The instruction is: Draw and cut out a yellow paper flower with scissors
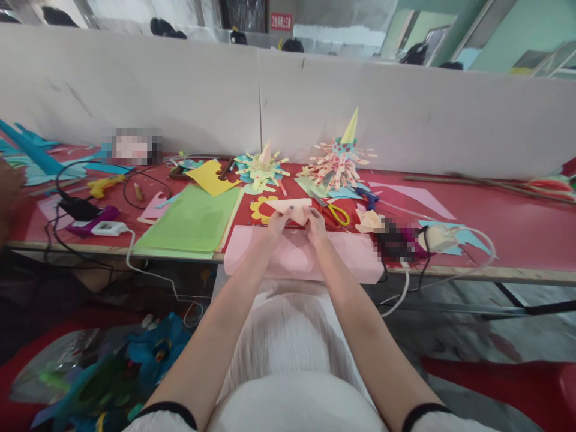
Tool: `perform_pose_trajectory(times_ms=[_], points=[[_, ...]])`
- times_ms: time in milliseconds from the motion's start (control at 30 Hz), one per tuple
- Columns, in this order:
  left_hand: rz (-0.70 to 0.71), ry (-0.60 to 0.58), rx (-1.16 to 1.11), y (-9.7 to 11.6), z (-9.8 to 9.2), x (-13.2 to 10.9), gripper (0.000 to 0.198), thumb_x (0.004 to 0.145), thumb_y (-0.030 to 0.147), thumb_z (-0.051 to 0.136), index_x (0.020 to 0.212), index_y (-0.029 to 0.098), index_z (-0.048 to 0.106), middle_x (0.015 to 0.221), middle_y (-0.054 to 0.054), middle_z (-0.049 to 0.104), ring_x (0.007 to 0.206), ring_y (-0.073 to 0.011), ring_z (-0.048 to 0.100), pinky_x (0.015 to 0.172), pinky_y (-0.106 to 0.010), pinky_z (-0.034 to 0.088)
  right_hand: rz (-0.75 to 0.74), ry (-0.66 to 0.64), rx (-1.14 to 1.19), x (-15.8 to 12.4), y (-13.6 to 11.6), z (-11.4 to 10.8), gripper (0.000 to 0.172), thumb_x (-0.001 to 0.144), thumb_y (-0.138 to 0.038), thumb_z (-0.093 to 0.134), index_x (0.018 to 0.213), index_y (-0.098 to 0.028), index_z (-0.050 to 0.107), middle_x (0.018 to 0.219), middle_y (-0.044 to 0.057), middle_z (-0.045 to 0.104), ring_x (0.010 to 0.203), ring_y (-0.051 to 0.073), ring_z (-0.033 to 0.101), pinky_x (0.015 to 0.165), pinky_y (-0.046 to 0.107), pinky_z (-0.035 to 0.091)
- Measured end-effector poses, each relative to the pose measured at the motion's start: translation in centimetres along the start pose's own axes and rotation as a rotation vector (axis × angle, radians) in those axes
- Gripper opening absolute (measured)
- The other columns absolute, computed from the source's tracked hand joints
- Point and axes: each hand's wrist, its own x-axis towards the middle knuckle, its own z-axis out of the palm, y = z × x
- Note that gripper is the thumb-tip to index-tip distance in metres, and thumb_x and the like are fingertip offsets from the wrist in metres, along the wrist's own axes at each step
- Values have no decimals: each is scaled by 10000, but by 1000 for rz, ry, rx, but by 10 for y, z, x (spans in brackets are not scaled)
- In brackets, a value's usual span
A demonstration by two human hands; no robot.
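Both my hands hold a small pale pink paper cone (290, 207) above the table's front edge. My left hand (278, 223) pinches its left part, and my right hand (315, 221) grips its right end. Beneath them a large pink paper sheet (346, 252) hangs over the edge. A yellow paper flower shape (258, 210) lies just left of the cone. To the right rest scissors (338, 214) with yellow handles. Behind stand two fringed paper pieces with pointed tops, a smaller yellow-green one (263, 168) and a taller pink one (342, 159).
Green paper sheets (193, 219) lie stacked at left, with a yellow sheet (213, 177) behind. A yellow glue gun (105, 186), a blue glue gun (368, 197) and power strips with cords (130, 252) flank the work area. A white partition (180, 90) stands behind. Another person's arm shows far left.
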Motion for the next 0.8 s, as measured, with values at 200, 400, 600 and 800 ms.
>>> perform_pose_trajectory(times_ms=[200, 400, 600, 800], points=[[-29, -30, -58, 4, 3, -4, 210, 664, 252, 740, 830, 155, 654, 954, -78, 710, 1032, -252, 624, 952, -415, 479, 16, -3, 27, -1, -1, 0, 307, 493, -381, 788, 609, -197, 572, 636, -34, 601, 640, 133, 551, 607, 261, 462], [-54, -41, -85, 8, 5, -7, 218, 673, 237, 730, 853, 147, 646, 977, -86, 706, 1076, -255, 603, 975, -436, 456, -39, -6, -40, 3, 2, -5, 316, 523, -407, 760, 595, -202, 531, 626, -40, 575, 641, 134, 542, 587, 255, 437], [-64, -31, -94, 11, 7, -10, 157, 695, 203, 711, 826, 145, 646, 968, -83, 704, 1071, -245, 606, 981, -417, 455, -65, 6, -54, 6, 6, -5, 355, 498, -447, 777, 558, -197, 532, 576, -48, 557, 596, 117, 525, 585, 241, 443], [-116, 84, -182, 24, 10, -19, 96, 738, 185, 673, 823, 167, 633, 916, -69, 697, 1013, -217, 630, 942, -404, 486, 46, -107, 0, 0, -1, 1, 451, 612, -615, 671, 809, -209, 658, 845, 28, 697, 825, 201, 640, 697, 312, 507]])
